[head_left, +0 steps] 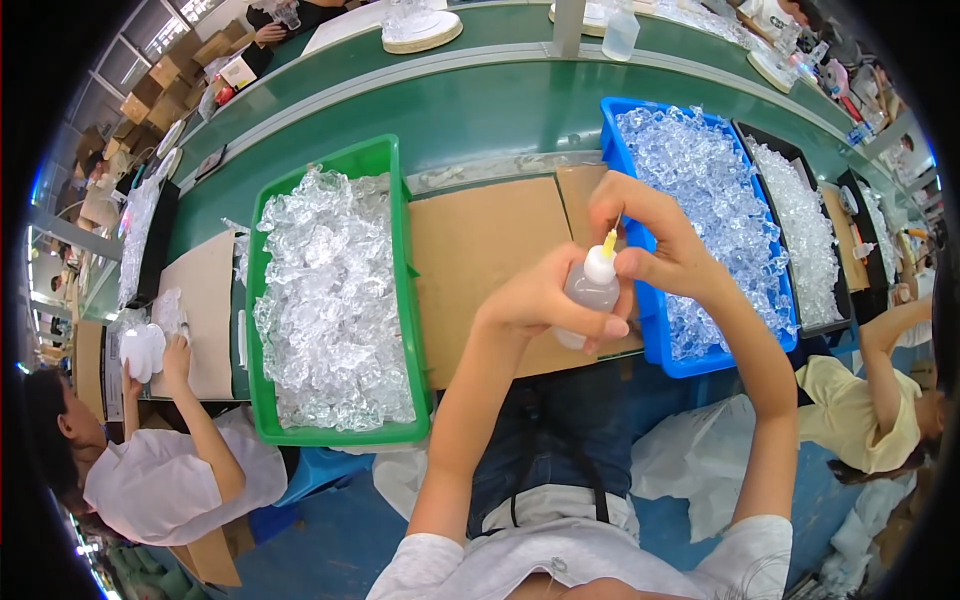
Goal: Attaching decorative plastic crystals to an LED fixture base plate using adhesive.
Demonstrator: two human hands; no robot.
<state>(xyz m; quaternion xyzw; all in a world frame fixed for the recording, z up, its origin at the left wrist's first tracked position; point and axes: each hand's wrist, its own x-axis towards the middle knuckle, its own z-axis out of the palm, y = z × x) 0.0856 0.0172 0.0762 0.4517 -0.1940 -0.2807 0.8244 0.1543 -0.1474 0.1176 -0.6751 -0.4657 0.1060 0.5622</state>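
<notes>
- The squeeze bottle [588,296], translucent with a white cap [600,264] and a yellow tip [608,243], is held upright, slightly tilted, right of the frame's centre.
- The left hand [548,294] grasps the bottle's body, its fingers wrapped around the side and its thumb across the front.
- The right hand [658,238] curls about the yellow tip, thumb beside the cap; whether it pinches the tip or just steadies it, I cannot tell.
- The bottle is probably light and soft-walled, so a hard squeeze could push liquid out; smooth plastic may turn slippery if wet. The body is the best hold; the narrow tip looks the easiest part to bend.
- Behind it, at centre, a brown cardboard sheet [490,285] lies on the green bench [490,118].
- Left of centre, a green tray [340,436] is heaped with clear pieces [330,300].
- Right of centre, a blue tray [613,140] holds more of them.
- At lower left, a co-worker [180,480] handles white pieces [143,350].
</notes>
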